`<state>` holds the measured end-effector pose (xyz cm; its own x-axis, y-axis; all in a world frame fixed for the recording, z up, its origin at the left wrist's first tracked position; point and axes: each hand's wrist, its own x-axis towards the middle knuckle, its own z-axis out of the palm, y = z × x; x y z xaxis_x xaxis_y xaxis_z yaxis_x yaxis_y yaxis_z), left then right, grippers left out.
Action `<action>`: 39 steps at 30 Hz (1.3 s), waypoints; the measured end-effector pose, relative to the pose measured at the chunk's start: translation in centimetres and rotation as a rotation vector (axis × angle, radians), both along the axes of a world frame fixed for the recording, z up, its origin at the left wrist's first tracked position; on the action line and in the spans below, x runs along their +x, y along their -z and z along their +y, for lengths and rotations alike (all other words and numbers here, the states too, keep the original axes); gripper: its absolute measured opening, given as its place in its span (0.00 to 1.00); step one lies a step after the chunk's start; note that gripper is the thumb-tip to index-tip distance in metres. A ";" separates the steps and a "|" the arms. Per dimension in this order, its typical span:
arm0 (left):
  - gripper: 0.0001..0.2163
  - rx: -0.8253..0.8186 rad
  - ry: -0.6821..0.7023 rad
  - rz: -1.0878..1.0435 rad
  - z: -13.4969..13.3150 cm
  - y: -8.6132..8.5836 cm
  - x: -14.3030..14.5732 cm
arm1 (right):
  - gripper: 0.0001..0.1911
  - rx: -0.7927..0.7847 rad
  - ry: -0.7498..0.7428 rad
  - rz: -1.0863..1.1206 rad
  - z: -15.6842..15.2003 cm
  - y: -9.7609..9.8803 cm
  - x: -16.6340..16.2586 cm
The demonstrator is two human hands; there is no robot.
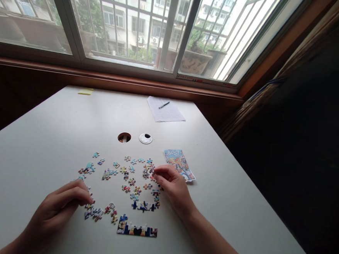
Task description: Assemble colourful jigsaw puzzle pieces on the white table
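Observation:
My left hand (62, 202) rests at the left of the jigsaw pieces, fingers curled together and tips over a few pieces; whatever they hold is hidden. On the other side, my right hand (174, 185) has thumb and fingers pinched at a cluster of small jigsaw pieces (146, 172). Whether a piece sits between those fingertips is not plain. Nearest me lies a joined dark-blue puzzle strip (137, 230) with a raised left corner. Just beyond it is a shorter joined section (143, 206). Loose pieces (110, 208) are scattered between the hands.
A colourful Bluey picture sheet (178, 162) lies beyond my right hand. Farther back on the white table (106, 111) are a round cable hole (124, 137), its cover (146, 138), paper (170, 113) with a pen (164, 105), and yellow sticky notes (85, 91). A barred window stands behind.

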<state>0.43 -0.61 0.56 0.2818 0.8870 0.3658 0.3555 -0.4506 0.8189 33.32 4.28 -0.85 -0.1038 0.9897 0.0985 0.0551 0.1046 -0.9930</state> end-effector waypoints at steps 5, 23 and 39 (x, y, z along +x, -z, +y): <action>0.12 -0.003 0.005 0.002 -0.1 -0.1 -0.1 | 0.08 0.006 -0.020 -0.015 0.0 0.1 0.0; 0.13 -0.036 -0.058 -0.048 -0.1 -0.4 0.6 | 0.08 0.044 -0.044 -0.070 0.2 0.4 0.2; 0.13 -0.034 -0.048 -0.041 0.0 0.0 0.2 | 0.09 0.135 -0.085 -0.190 -0.2 -0.3 0.1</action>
<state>0.68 -0.62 0.57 0.2240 0.9111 0.3461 0.3414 -0.4060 0.8477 33.45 4.12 -0.59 -0.2155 0.9558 0.2002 0.2250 0.2481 -0.9423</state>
